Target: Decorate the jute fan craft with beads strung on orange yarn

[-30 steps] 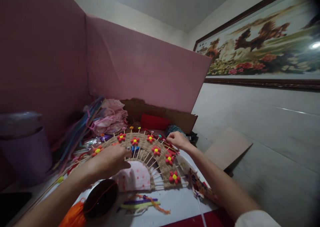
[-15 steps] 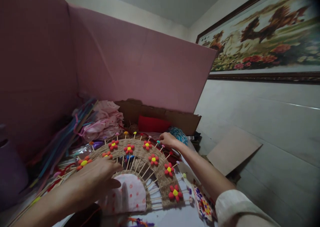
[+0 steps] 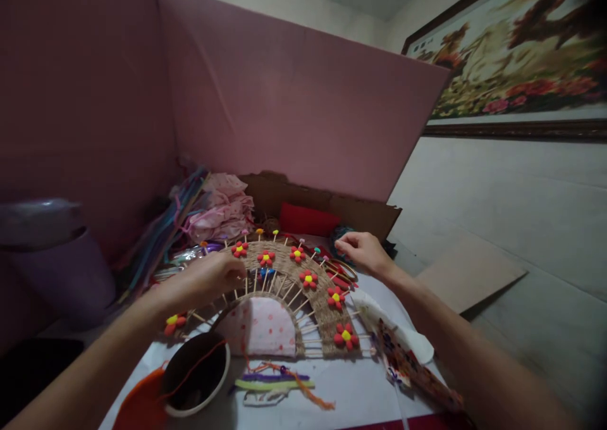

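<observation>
A half-round woven fan (image 3: 284, 260) of tan cord on thin wooden sticks lies on the table, decorated with red flowers (image 3: 308, 279) that have yellow centres. Several stick ends carry small coloured knobs, such as a teal knob (image 3: 317, 251). Spotted white cloth (image 3: 268, 329) fills its inner half-circle. Over the left side of the woven band, my left hand (image 3: 208, 278) has its fingers curled in; what they grip is hidden. To the right of the teal knob, my right hand (image 3: 364, 251) is raised with thumb and fingertips pinched. Anything between those fingertips is too small to make out.
A dark-mouthed cup (image 3: 196, 379) stands in front, beside coloured strips (image 3: 272, 382). Behind the fan are folded pink cloth (image 3: 220, 208), a red bundle (image 3: 308, 220) and cardboard (image 3: 365, 218). A lilac bin (image 3: 71, 278) stands left; a patterned piece (image 3: 408, 370) lies right.
The view has shifted, showing more of the cup and strips in front. My right hand has come away from the stick ends, to the right. My left hand's fingers have curled in.
</observation>
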`<state>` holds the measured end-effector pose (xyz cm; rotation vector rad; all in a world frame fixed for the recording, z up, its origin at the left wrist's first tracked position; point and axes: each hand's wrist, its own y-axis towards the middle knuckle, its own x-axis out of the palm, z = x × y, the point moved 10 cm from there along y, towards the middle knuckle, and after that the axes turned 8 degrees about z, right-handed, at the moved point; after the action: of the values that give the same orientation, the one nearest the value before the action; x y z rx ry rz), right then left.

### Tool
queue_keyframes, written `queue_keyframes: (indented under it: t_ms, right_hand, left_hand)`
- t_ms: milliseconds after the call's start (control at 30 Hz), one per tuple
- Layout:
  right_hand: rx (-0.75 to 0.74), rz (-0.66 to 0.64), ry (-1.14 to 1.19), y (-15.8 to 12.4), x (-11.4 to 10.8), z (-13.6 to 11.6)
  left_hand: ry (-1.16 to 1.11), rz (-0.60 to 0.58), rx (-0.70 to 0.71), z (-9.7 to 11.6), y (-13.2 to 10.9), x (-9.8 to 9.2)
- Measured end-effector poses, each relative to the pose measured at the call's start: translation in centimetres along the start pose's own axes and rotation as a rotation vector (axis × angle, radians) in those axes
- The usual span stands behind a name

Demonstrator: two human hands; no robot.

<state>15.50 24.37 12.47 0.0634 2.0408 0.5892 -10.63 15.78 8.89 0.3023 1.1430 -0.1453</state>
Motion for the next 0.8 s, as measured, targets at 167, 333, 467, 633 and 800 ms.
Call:
queue_keyframes:
  t_ms: [167,333,467,633,800]
  right_hand:
    - [-0.135,-0.084,0.02,-5.8,-0.2,-6.0]
    - [-0.209,-0.118,0.02,-10.2,-0.7,-8.6]
    - [-0.234,-0.163,0.004,-11.5,-0.3,-9.7]
    - [-0.315,-0.162,-0.028,-10.9,1.1,-12.1]
    - [-0.333,-0.192,-0.036,-10.9,3.1,-12.9]
  left_hand:
    - [-0.06,0.01,0.073,1.2,0.5,2.3]
    - [-0.115,-0.044,0.076,1.7,1.0,3.2]
    - [-0.047,-0.037,0.088,2.0,1.3,2.3]
    - [-0.105,-0.1,0.028,1.4,1.6,3.5]
    - [-0.14,-0.138,0.013,0.7,1.7,5.1]
